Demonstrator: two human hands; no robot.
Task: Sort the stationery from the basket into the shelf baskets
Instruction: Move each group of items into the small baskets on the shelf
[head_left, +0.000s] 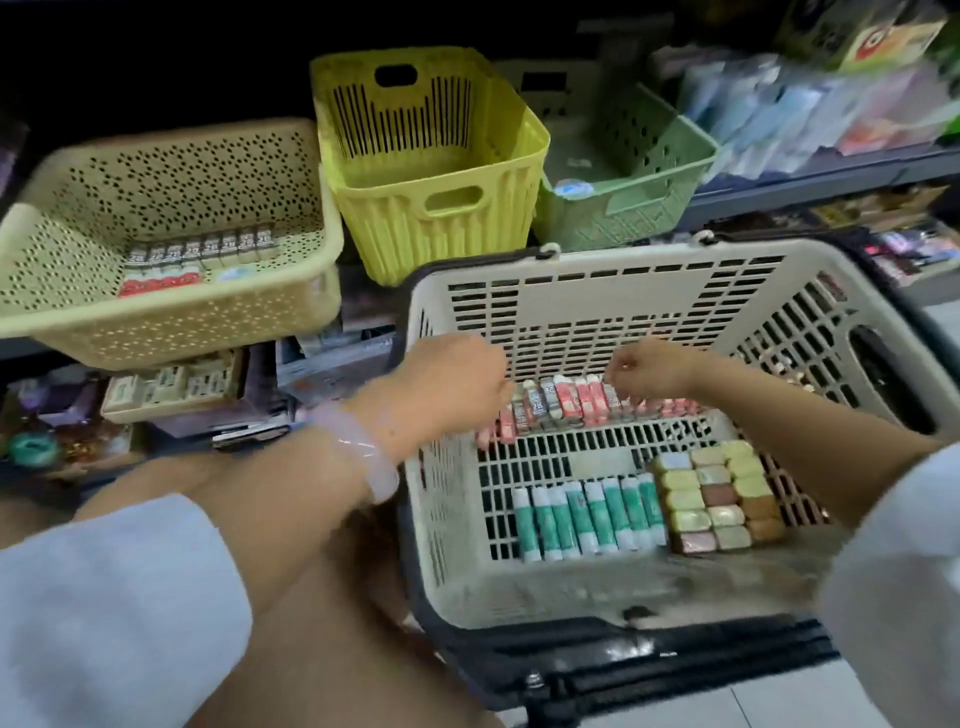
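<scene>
Hands worked inside a beige shopping basket (597, 592) on the floor. The left hand (457, 379) and the right hand (649, 371) met at either end of a row of red and grey lead boxes (566, 405) along the basket's far wall; both hands' fingers curled down onto the row, though blur hid whether they actually gripped it. Nearer the person lay green glue sticks (587, 514) side by side, and just right of them a block of small erasers (719, 499) in yellow, brown and pink. On the shelf beyond, a dotted cream basket (166, 332) at the left already held a line of similar lead boxes (202, 254) and a few red ones. Beside it stood a tall yellow basket (431, 208), then a green basket (623, 218) with a small pale item inside. A clear bracelet (363, 457) sat on the left wrist.
</scene>
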